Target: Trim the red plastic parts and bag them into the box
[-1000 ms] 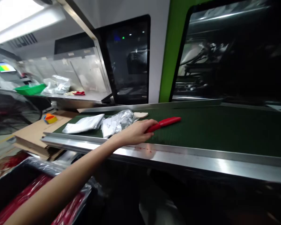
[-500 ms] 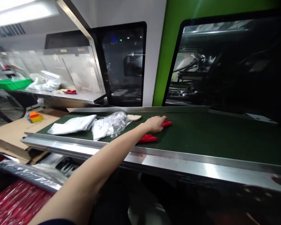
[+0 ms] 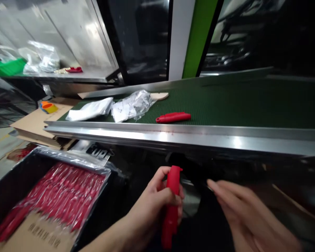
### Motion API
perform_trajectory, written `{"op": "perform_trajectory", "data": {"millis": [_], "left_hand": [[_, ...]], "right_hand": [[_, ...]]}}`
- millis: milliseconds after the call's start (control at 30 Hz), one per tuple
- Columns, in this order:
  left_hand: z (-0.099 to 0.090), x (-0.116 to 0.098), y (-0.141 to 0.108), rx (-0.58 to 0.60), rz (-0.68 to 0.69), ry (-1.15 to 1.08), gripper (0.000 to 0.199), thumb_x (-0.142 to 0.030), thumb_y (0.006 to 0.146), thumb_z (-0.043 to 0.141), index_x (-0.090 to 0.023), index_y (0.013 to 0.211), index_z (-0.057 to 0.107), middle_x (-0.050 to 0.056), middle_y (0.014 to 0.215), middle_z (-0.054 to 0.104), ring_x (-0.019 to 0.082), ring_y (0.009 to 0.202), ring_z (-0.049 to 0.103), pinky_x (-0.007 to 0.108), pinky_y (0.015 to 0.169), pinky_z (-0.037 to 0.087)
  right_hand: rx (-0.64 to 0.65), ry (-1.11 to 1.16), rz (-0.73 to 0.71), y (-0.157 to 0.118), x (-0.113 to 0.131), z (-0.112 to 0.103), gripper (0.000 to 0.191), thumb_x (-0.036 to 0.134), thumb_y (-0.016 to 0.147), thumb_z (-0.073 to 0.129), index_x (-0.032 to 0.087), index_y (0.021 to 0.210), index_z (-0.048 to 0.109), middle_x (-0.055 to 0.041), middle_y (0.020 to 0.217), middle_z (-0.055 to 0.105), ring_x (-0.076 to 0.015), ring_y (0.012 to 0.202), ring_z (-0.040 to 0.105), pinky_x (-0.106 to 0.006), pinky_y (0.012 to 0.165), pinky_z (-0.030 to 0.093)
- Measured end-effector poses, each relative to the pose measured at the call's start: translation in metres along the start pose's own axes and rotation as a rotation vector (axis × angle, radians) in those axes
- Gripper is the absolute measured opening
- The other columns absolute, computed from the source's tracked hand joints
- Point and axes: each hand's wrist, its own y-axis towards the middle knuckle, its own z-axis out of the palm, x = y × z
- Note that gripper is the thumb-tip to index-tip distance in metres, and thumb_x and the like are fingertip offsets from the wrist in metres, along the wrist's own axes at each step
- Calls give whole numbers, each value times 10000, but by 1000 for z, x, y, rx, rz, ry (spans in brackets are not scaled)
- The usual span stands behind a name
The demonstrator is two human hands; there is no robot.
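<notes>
My left hand (image 3: 157,199) is closed round a long red plastic part (image 3: 174,182), held nearly upright in front of my body. The thumb lies across its front. My right hand (image 3: 246,210) is a short way to the right, blurred, with thumb and fingers pressed together at the tips. A small pale edge shows at those fingertips, too unclear to name. A second red plastic part (image 3: 173,117), tube-like with a round hole at its left end, lies on the green conveyor belt (image 3: 225,108) near the metal rail.
Clear plastic bags (image 3: 133,105), a white packet (image 3: 90,109) and a beige piece (image 3: 159,96) lie on the belt. At lower left stands a dark crate (image 3: 18,171) of wrapped red parts with cardboard (image 3: 42,234). Tape rolls (image 3: 48,107) sit on stacked cardboard.
My left hand has come back from the belt with one red plastic part, now in front of me. My right hand has come into view. The camera has tilted down.
</notes>
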Motion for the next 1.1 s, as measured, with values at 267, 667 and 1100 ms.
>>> {"op": "perform_trajectory", "data": {"millis": [267,667,1100], "left_hand": [[-17,27,-39,-137,-19,-221,262,-283,854,591,-192,1090,527,11,855,543,97,671,508,204,561,441],[-28,30,-50,-30,11,-394,164,-269,867,540,-186,1008,532,16,842,567,83,591,512,184,503,438],[-29,31,-50,-49,15,-367,170,-269,856,563,-182,1002,543,18,847,570,78,592,518,179,507,450]], "right_hand": [[273,89,-135,8,25,22,450,-29,888,501,163,1285,591,-66,1169,633,-172,1061,577,-331,919,462],[260,66,-170,9,42,24,389,-11,878,564,142,1228,634,-87,1137,635,-190,1035,588,-364,912,465],[251,33,-192,8,42,24,376,-21,876,573,134,1212,642,-87,1110,640,-188,1009,586,-354,866,454]]}}
